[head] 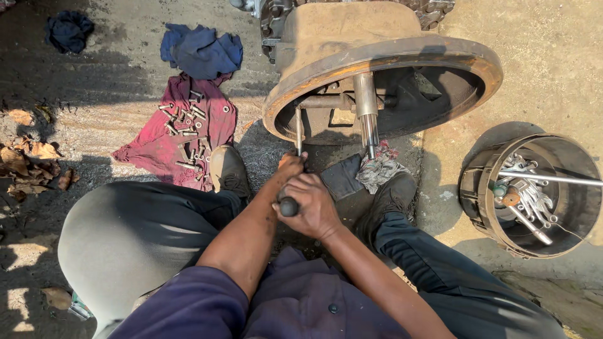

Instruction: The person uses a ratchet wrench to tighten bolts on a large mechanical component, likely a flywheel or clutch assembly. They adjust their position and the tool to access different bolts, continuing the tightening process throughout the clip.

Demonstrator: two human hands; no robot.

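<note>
I sit on the ground facing a large rusty bell-shaped gearbox housing (440, 53) lying on its side, its open mouth toward me. A splined steel shaft (367, 119) sticks out of the mouth. A thin metal rod (298, 129) runs from inside the housing down to my hands. My right hand (314, 204) is wrapped around the tool's dark round handle end (288, 206). My left hand (290, 164) grips the rod just ahead of it, close to the housing rim.
A red cloth (160, 147) at the left carries several bolts and nuts (185, 119). Blue rags (201, 50) lie behind it. A round metal drum (568, 235) at the right holds several wrenches. A patterned rag (380, 168) lies under the shaft. My shoes flank my hands.
</note>
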